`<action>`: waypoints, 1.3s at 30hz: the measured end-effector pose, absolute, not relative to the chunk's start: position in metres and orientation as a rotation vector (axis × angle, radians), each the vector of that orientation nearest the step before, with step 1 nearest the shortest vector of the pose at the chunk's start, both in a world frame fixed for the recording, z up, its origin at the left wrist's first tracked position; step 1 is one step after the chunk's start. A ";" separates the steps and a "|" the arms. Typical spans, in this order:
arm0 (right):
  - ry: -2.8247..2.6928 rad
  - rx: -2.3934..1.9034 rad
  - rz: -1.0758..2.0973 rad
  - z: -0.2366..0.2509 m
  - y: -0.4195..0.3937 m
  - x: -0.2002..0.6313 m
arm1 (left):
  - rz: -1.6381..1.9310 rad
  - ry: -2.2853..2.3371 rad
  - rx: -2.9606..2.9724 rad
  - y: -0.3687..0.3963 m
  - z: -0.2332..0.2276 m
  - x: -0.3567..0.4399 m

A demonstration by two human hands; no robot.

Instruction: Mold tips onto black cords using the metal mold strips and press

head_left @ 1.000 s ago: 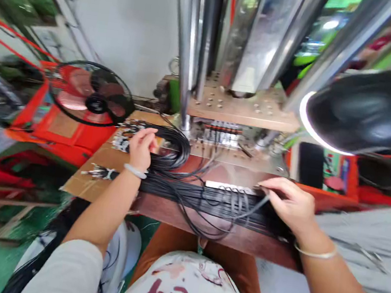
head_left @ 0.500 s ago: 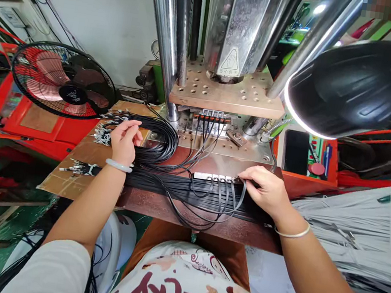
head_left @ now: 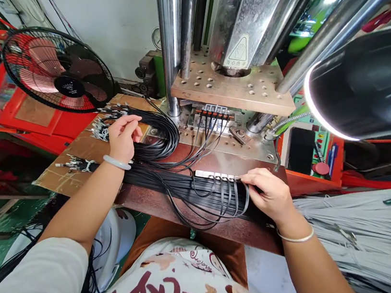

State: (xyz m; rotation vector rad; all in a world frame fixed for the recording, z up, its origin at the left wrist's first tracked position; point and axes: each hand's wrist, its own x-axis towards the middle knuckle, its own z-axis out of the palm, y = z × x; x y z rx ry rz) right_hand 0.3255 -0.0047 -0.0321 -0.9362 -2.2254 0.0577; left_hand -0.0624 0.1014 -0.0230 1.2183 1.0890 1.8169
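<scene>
My right hand (head_left: 267, 193) pinches the end of a black cable (head_left: 247, 197) at the right end of a pale metal strip (head_left: 209, 174). Several cables loop down from that strip's slots over a flat bundle of black cables (head_left: 189, 191) on the brown table. My left hand (head_left: 124, 134) hovers by a coiled bunch of black cables (head_left: 166, 145), its fingers loosely curled and a little apart. Nothing shows between them. Tied connector ends (head_left: 100, 129) lie just left of that hand.
Behind the table stands a press with a drilled plate (head_left: 231, 96) above a slotted mould (head_left: 216, 115) with cables in it. A fan (head_left: 58, 71) is at left, a black lamp (head_left: 372, 79) at right. A red control box (head_left: 333, 173) carries a phone (head_left: 300, 150). Grey cables (head_left: 340, 225) lie far right.
The view has shifted slightly, bringing the press a little nearer. My right hand still holds the cable end at the strip, with its loop bulging further right. The left hand has barely moved.
</scene>
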 end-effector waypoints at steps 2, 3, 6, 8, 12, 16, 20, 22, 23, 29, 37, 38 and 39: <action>-2.215 -0.945 0.055 -0.033 -0.005 0.325 | 1.817 1.095 1.222 0.101 -0.023 -0.062; -2.218 -0.945 0.053 -0.033 -0.005 0.324 | 1.817 1.097 1.224 0.101 -0.023 -0.062; -2.248 -0.945 0.042 -0.034 -0.004 0.318 | 1.813 1.102 1.230 0.101 -0.023 -0.062; -2.275 -0.969 0.054 -0.033 -0.004 0.319 | 1.809 1.106 1.230 0.100 -0.023 -0.062; -2.261 -1.218 0.020 -0.023 -0.007 0.353 | 1.814 1.107 1.212 0.101 -0.023 -0.063; -2.360 -1.464 -0.056 -0.015 -0.016 0.404 | 1.807 1.086 1.227 0.102 -0.024 -0.063; -2.692 -1.548 -0.058 -0.018 -0.024 0.412 | 1.803 1.089 1.226 0.102 -0.024 -0.063; -2.788 -1.634 -0.158 -0.019 -0.025 0.403 | 1.803 1.106 1.221 0.102 -0.023 -0.063; -2.809 -1.679 -0.209 -0.019 -0.026 0.397 | 1.801 1.113 1.220 0.102 -0.023 -0.063; -2.443 -1.642 -0.121 -0.009 -0.020 0.367 | 1.789 1.118 1.217 0.101 -0.023 -0.061; -2.112 -1.285 0.305 -0.028 -0.004 0.339 | 1.796 1.079 1.220 0.100 -0.023 -0.061; -2.124 -1.275 0.277 -0.030 -0.003 0.338 | 1.791 1.081 1.221 0.101 -0.023 -0.060; -2.140 -1.261 0.243 -0.032 -0.003 0.337 | 1.784 1.082 1.222 0.102 -0.024 -0.060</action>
